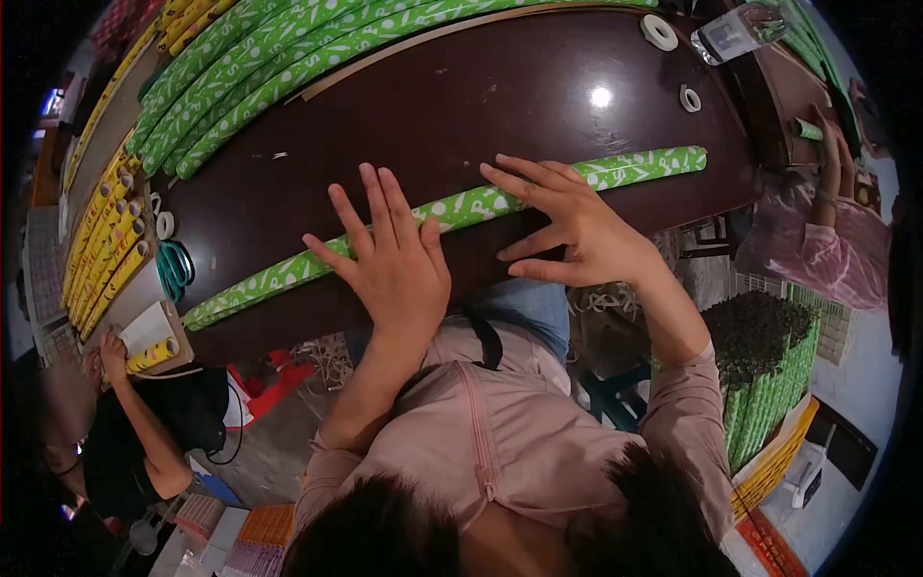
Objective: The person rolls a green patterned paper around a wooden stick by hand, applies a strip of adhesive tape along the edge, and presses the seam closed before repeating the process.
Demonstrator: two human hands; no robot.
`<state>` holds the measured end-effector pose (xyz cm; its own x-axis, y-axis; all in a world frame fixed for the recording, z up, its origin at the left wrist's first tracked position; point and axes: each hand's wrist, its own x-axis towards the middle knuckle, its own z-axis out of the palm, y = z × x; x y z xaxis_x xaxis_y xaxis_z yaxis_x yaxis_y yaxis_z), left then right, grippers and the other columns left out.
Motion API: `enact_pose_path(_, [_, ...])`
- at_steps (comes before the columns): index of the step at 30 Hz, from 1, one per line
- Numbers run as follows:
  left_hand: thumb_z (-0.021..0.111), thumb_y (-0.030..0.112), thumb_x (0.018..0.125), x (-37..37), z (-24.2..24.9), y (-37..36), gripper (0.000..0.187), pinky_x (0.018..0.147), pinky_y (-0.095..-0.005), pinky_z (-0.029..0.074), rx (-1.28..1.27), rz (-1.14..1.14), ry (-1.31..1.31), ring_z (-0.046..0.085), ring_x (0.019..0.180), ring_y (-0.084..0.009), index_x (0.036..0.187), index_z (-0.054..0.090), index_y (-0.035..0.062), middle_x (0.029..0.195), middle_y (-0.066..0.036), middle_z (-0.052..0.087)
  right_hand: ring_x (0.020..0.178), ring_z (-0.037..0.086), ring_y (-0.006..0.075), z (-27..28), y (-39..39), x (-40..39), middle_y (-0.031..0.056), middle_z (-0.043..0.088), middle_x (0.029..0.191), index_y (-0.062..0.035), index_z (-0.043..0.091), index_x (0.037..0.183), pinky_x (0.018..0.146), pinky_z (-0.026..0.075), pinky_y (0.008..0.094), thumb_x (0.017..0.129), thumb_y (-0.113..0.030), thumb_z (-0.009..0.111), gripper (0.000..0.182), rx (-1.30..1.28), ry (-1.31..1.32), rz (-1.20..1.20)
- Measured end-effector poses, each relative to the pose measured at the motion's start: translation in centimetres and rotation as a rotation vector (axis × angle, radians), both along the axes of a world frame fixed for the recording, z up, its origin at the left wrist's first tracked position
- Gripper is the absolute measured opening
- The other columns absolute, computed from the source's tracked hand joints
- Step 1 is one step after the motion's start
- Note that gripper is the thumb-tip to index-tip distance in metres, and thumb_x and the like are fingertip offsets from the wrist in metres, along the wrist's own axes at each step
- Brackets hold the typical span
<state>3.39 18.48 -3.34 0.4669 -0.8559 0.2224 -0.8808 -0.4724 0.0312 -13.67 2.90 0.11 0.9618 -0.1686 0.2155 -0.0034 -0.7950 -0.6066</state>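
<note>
A long, thin roll of green paper printed with white shapes and letters lies slantwise over the dark table. My left hand is open, its fingers spread across the left-middle part of the roll. Farther right, my right hand also rests over the roll with its fingers apart and nothing gripped. Both palms face down. Parts of the roll are hidden beneath my fingers, while its two ends show beyond my hands.
Several green rolls are stacked at the back left, near yellow rolls. Tape rolls and a plastic bottle stand back right. Teal-handled scissors lie left. Co-workers' hands work at both sides.
</note>
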Motion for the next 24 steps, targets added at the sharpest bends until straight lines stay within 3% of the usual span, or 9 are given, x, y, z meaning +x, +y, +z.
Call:
enact_pose_path(11, [0.040,0.028,0.102,1.9,-0.3,2.2,0.058,0.116,-0.0608,0.003,-0.101,-0.010,0.150,0.019,0.149,-0.0333,0.151,0.030,-0.0006,0.159,-0.015,0.027,0.139,0.039,0.0385,0.0,0.0,0.0,0.0171,0.042,0.151,-0.0138,0.080,0.087,0.106,0.033,0.0499,0.072,-0.028,0.079,0.020,0.048,-0.006,0.011])
enact_pose_path(24, [0.036,0.021,0.103,8.0,0.0,8.4,0.051,0.116,-0.0617,0.004,0.092,0.327,-0.175,0.021,0.149,-0.0303,0.150,0.034,0.0012,0.158,-0.011,0.031,0.142,0.035,0.0380,0.1,0.1,0.2,0.0180,0.043,0.151,-0.0127,0.080,0.085,0.108,0.029,0.0522,0.072,-0.025,0.078,0.018,0.058,0.024,0.002])
